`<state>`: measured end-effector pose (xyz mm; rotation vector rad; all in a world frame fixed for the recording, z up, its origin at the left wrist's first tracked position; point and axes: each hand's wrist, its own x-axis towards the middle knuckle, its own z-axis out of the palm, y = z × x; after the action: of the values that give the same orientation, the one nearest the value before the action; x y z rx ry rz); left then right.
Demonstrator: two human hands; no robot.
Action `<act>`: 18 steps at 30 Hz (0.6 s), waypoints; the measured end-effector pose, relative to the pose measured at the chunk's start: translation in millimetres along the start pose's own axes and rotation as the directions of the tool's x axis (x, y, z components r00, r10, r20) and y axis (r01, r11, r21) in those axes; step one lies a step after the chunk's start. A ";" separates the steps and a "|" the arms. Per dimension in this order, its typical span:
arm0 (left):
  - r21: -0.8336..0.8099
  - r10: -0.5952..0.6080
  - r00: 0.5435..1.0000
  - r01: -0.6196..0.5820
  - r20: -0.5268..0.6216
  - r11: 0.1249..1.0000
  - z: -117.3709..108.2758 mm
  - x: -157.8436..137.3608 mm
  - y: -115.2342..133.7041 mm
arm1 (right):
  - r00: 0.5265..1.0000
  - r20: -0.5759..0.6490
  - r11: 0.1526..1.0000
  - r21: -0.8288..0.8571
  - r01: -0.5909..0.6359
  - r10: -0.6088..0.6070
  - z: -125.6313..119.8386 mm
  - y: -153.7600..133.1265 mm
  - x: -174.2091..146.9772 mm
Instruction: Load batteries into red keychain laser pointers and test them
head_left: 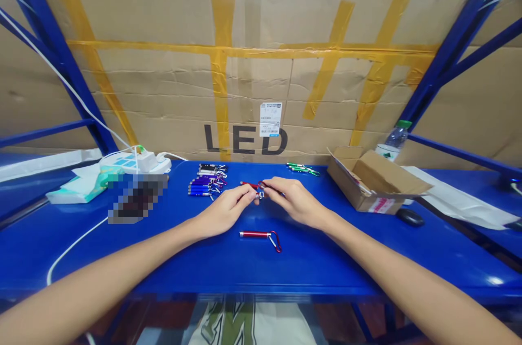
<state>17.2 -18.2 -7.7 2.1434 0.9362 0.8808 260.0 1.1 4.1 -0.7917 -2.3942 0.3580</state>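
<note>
Fingertips of my left hand (226, 210) and my right hand (297, 201) meet over the middle of the table, both pinching a small red keychain flashlight (261, 194) by its silver end and red clip. My fingers hide most of it. A red barrel (248, 185) shows just behind the left fingers; whether it belongs to the held piece I cannot tell. Nearer to me lies another red keychain flashlight (255, 234), its red carabiner pointing right. To the left, blue and purple flashlights (199, 187) with clips lie in a row, black and silver ones behind them.
Green keychain flashlights (299, 168) lie at the back. On the right stand an open cardboard box (359, 184), a black mouse (410, 217) and a bottle (393, 141). At left are a power strip (142, 162), a tissue pack (84, 184) and a white cable (67, 242).
</note>
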 end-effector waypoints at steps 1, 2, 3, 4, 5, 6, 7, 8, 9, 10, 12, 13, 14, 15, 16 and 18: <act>-0.001 0.006 1.000 -0.006 0.003 1.000 0.0 0.5 -1.2 | 1.000 -0.003 1.000 0.007 0.018 -0.018 -0.1 -1.3 -0.1; -0.006 0.014 1.000 -0.014 0.002 1.000 0.4 1.2 -2.9 | 0.999 -0.003 0.999 0.012 0.036 -0.036 0.1 -2.7 -0.5; -0.016 0.022 1.000 -0.022 0.000 1.000 0.9 1.7 -4.6 | 0.999 -0.001 0.999 0.015 0.051 -0.051 0.4 -4.2 -1.0; -0.027 0.029 1.000 -0.030 -0.006 0.999 1.5 2.1 -6.1 | 0.998 0.000 0.998 0.018 0.061 -0.061 0.8 -5.7 -1.5; -0.040 0.035 0.999 -0.035 -0.012 0.999 2.2 2.4 -7.1 | 0.998 0.001 0.998 0.022 0.067 -0.067 1.2 -7.0 -2.0; -0.055 0.036 0.999 -0.037 -0.017 0.998 2.9 2.4 -7.5 | 0.998 0.000 0.997 0.026 0.070 -0.070 1.6 -8.2 -2.5; -0.077 0.031 0.999 -0.033 -0.020 0.996 3.4 2.4 -7.5 | 0.997 -0.003 0.997 0.030 0.072 -0.072 2.0 -9.1 -2.8; -0.110 0.023 1.000 -0.025 -0.022 0.994 3.8 2.3 -7.0 | 0.997 -0.008 0.997 0.032 0.075 -0.075 2.4 -9.8 -3.0; -0.147 0.013 1.000 -0.016 -0.025 0.989 4.0 2.2 -6.3 | 0.997 -0.016 0.996 0.032 0.079 -0.079 2.8 -10.1 -3.0; -0.183 0.004 1.000 -0.009 -0.031 0.983 3.9 2.2 -5.7 | 0.996 -0.022 0.996 0.030 0.082 -0.081 3.1 -10.0 -2.8; -0.219 -0.010 0.999 0.000 -0.045 0.976 3.1 2.7 -5.1 | 0.996 -0.032 0.997 0.024 0.079 -0.078 3.2 -8.4 -2.1; -0.211 -0.013 0.998 0.001 -0.056 0.977 2.4 3.2 -5.6 | 0.997 -0.036 0.997 0.022 0.073 -0.072 2.9 -6.8 -1.7; -0.185 -0.014 0.998 0.002 -0.065 0.983 1.5 3.7 -6.5 | 0.997 -0.036 0.998 0.021 0.064 -0.063 2.3 -4.8 -1.4; -0.141 -0.016 0.997 0.005 -0.074 0.990 0.5 4.2 -7.9 | 0.998 -0.035 0.998 0.020 0.057 -0.056 1.3 -2.4 -1.2; -0.082 -0.018 0.996 0.012 -0.082 0.997 -0.6 4.6 -9.6 | 0.998 -0.035 0.999 0.017 0.051 -0.050 -0.1 -0.1 -1.0; 0.062 -0.018 0.996 0.023 -0.085 0.998 -2.8 4.9 -13.2 | 0.999 -0.022 0.999 0.010 0.037 -0.037 -3.7 3.6 -1.1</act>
<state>12.7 -6.4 -14.5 2.1595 1.0388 0.9499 264.6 3.5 5.1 -0.7418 -2.3814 0.3446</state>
